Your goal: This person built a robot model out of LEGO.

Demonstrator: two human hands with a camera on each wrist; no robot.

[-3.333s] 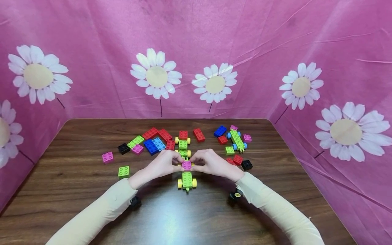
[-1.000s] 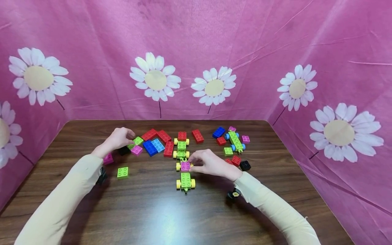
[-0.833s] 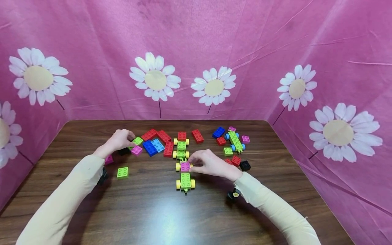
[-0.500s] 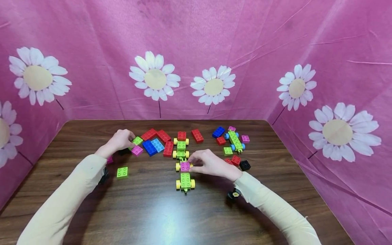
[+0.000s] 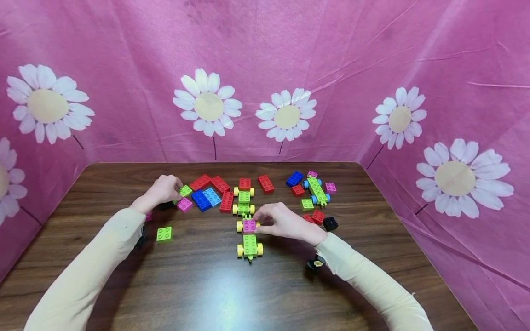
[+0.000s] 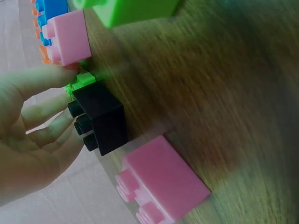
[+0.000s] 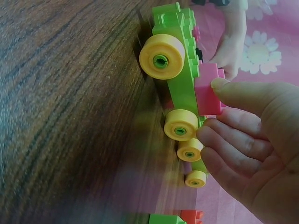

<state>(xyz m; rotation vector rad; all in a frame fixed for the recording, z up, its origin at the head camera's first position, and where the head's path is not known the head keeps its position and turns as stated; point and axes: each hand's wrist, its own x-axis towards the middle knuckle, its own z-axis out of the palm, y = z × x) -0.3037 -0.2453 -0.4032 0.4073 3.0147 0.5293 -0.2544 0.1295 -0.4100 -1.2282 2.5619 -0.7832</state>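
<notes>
My left hand (image 5: 162,189) reaches to the far left pile, its thumb and fingers around a lime green brick (image 5: 184,191). In the left wrist view, my left hand (image 6: 42,121) partly hides that green brick (image 6: 83,82) behind a black brick (image 6: 105,116). At the centre, my right hand (image 5: 283,221) holds a pink brick (image 5: 249,225) seated on a lime green toy car base with yellow wheels (image 5: 250,248). The right wrist view shows my right thumb on that pink brick (image 7: 208,89), with the other fingers bent beside it. A second yellow-wheeled base (image 5: 244,197) stands in line behind, carrying a red brick (image 5: 244,184).
Red bricks (image 5: 226,202), a dark blue brick (image 5: 201,201) and a light blue one (image 5: 212,196) lie left of the cars. A pink brick (image 5: 184,204) and a loose green brick (image 5: 164,234) are near my left arm. A blue-wheeled base (image 5: 316,191) stands right, among several bricks.
My left hand has left the pink brick on the car and moved left to the lime green brick. My right hand has stayed at the pink brick. Little differs over the last half second.
</notes>
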